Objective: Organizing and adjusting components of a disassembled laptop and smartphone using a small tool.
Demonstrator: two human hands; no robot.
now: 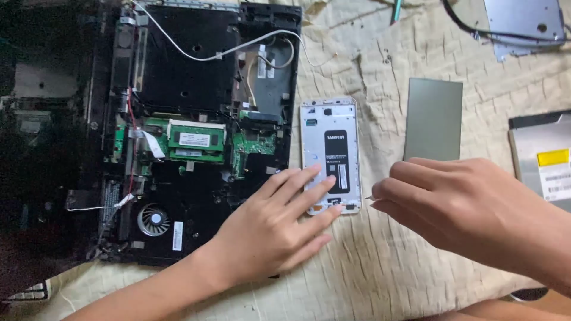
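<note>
Just beyond my left hand (pixel 270 229) I see a tall black label (pixel 335 160) on the pale phone frame (pixel 331 156), my fingertips touching its lower end; further left, a white sticker (pixel 195 139) sits on the green memory module (pixel 196 141); another small white label (pixel 177 235) lies beside the fan (pixel 153 219); beyond my right hand (pixel 470 208), a yellow label (pixel 553 157) marks the silver drive (pixel 544 160).

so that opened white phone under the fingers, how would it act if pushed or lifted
The white phone frame looks thin and flat, so it is probably light and fairly stiff. Lying on the wrinkled cloth, it would likely drag rather than slide. The left hand presses its lower end; its exposed insides look fragile. The right hand pinches a thin tool beside it.
</note>
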